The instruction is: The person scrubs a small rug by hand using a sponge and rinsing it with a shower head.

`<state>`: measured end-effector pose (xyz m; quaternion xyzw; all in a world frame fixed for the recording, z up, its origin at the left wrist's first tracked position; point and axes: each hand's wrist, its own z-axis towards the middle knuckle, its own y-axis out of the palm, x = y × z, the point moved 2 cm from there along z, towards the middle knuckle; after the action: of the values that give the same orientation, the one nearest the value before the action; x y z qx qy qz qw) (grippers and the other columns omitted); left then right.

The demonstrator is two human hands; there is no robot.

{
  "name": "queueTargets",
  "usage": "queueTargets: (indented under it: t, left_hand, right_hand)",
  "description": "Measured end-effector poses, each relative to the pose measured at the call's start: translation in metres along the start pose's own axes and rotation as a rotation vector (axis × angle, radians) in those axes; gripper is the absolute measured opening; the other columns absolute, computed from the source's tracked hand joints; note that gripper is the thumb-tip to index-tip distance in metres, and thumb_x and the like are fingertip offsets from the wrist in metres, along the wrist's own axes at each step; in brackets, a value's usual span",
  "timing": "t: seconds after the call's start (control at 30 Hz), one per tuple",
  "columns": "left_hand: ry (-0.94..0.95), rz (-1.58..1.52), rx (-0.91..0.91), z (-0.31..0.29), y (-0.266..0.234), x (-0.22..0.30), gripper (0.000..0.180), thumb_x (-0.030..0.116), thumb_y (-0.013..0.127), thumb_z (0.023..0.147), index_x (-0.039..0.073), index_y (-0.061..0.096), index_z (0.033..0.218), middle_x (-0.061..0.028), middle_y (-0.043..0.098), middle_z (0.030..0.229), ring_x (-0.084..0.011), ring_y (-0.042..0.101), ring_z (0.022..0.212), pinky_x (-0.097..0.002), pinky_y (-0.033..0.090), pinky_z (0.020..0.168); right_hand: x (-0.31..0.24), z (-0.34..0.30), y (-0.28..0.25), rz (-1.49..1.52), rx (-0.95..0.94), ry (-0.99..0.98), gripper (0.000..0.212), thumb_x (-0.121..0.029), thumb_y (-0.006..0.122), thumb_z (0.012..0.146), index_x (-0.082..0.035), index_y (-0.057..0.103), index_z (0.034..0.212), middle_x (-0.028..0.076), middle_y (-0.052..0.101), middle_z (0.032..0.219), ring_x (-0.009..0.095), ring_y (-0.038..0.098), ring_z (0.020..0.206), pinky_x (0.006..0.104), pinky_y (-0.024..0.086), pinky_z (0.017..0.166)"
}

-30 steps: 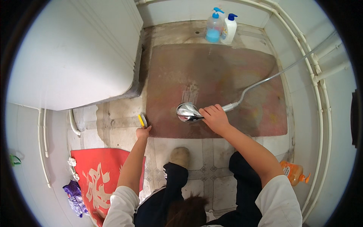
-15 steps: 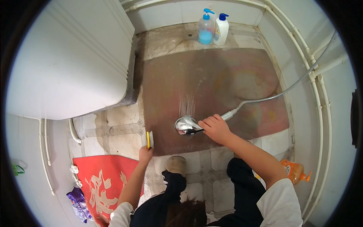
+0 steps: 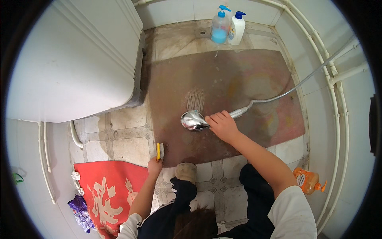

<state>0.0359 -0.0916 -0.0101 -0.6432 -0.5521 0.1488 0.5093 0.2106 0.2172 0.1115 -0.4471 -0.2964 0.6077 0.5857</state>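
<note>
My right hand [image 3: 223, 126] is wrapped round the handle of a chrome shower head [image 3: 193, 120]. Water streams out of it onto a large, dirty, faded reddish-brown mat [image 3: 227, 83] that lies on the floor. From the handle a silver hose [image 3: 278, 96] runs up to the right. My left hand [image 3: 154, 166] is closed on a scrub brush [image 3: 160, 151] with a yellow back and pale bristles. That brush is held upright by the mat's near left corner; I cannot tell whether the bristles touch the mat.
Pump bottles, one holding blue liquid [image 3: 220, 30] and one white [image 3: 236, 28], stand beyond the mat. An orange pump bottle [image 3: 307, 180] is by the right wall pipes. A red mat [image 3: 115, 191] and purple packet [image 3: 80, 213] lie at left, below a white appliance [image 3: 79, 59].
My right hand and the shower head have shifted slightly away from me and to the left. My left hand and the brush have moved slightly toward me and to the right.
</note>
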Motion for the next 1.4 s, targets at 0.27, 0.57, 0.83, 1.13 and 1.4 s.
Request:
queueTargets:
  t: [0.27,0.57,0.83,1.13,1.4]
  left_hand:
    - [0.014,0.043,0.024,0.013,-0.010,-0.014,0.023,0.022,0.059,0.071,0.000,0.054,0.075,-0.0205,0.057,0.072,-0.0377,0.055,0.071,-0.0434,0.043,0.063]
    - [0.029,-0.066,0.129,-0.002,-0.017,0.001,0.045,0.025,0.062,0.073,0.009,0.042,0.110,-0.0184,0.059,0.072,-0.0350,0.059,0.068,-0.0425,0.044,0.057]
    - [0.207,-0.047,0.169,-0.004,-0.010,0.029,0.043,0.014,0.058,0.072,0.011,0.041,0.112,-0.0195,0.058,0.074,-0.0355,0.058,0.069,-0.0412,0.044,0.058]
    - [0.255,0.114,0.002,-0.011,0.005,0.067,0.052,0.019,0.056,0.076,0.012,0.033,0.121,-0.0208,0.059,0.080,-0.0374,0.057,0.074,-0.0457,0.044,0.062]
    - [0.290,0.178,0.030,0.010,0.006,0.072,0.053,0.014,0.055,0.074,0.014,0.031,0.121,-0.0217,0.059,0.079,-0.0394,0.057,0.071,-0.0465,0.044,0.060]
  right_hand:
    - [0.014,-0.011,-0.009,-0.022,-0.019,0.032,0.036,-0.014,0.063,0.061,-0.009,0.052,0.095,0.003,0.052,0.081,0.018,0.050,0.076,0.0309,0.037,0.070]
    - [0.079,-0.117,-0.058,-0.271,-0.305,-0.017,0.025,-0.012,0.051,0.068,-0.009,0.055,0.092,0.003,0.052,0.078,0.018,0.051,0.076,0.0299,0.037,0.073]
    - [0.118,-0.209,-0.125,-0.391,-0.421,0.379,0.039,-0.015,0.061,0.063,-0.011,0.053,0.101,0.005,0.054,0.084,0.020,0.052,0.084,0.0330,0.035,0.076]
    - [0.133,-0.289,-0.149,-0.574,-0.337,0.628,0.040,-0.014,0.064,0.063,-0.010,0.052,0.101,0.005,0.055,0.089,0.021,0.052,0.087,0.0359,0.035,0.076]
    - [0.133,-0.325,-0.159,-0.660,-0.437,0.815,0.037,-0.018,0.062,0.068,-0.010,0.052,0.102,0.004,0.056,0.087,0.021,0.052,0.084,0.0362,0.036,0.074]
